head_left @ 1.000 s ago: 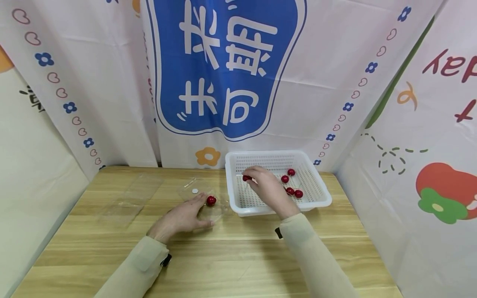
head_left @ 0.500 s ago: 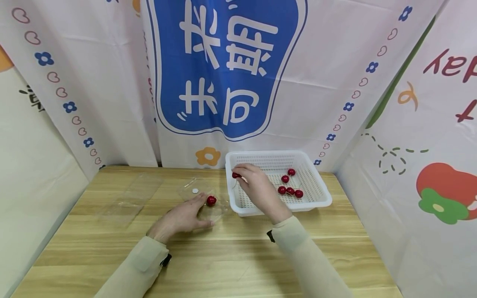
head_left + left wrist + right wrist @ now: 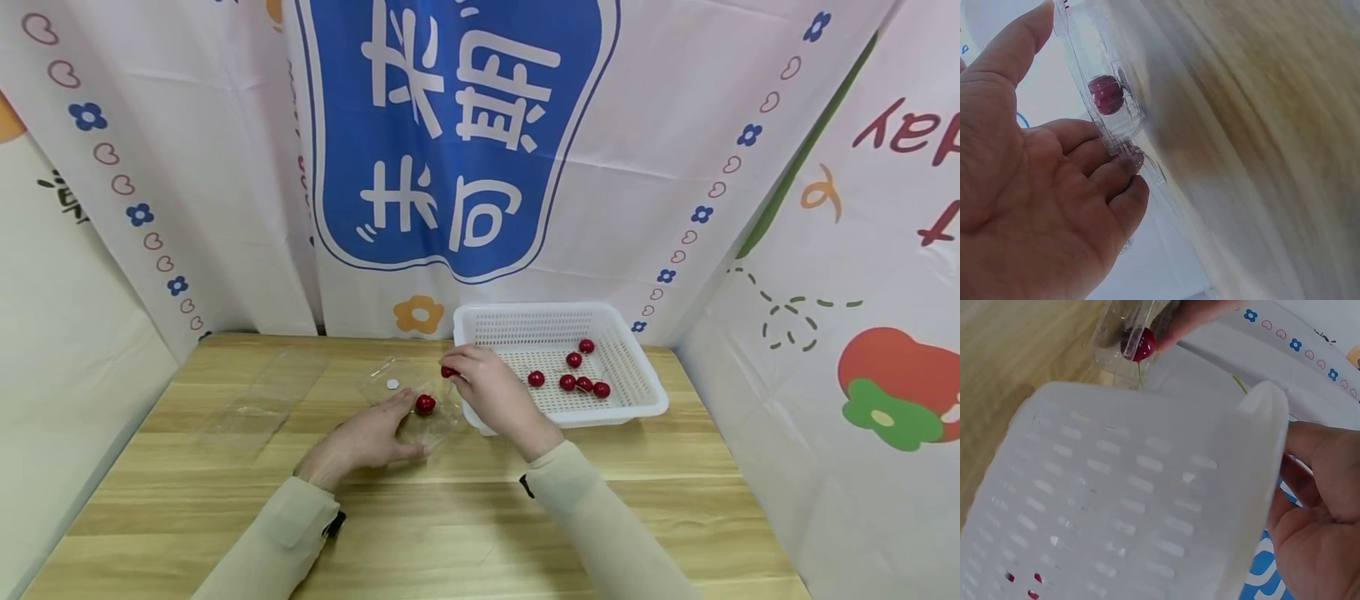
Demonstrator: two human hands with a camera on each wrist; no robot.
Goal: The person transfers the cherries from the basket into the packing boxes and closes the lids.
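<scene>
Basket holds six cherries, clear box one cherry.

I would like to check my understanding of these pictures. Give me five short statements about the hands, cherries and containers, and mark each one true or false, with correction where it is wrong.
1. The right hand holds a cherry with its fingers. True.
2. The left hand is inside the white basket. False: it touches the clear box, outside the basket.
3. A different cherry lies in the clear box. True.
4. There are no cherries in the basket. False: six cherries can be seen there in the head view.
5. Another clear container lies on the table, farther left than the clear box. True.
</scene>
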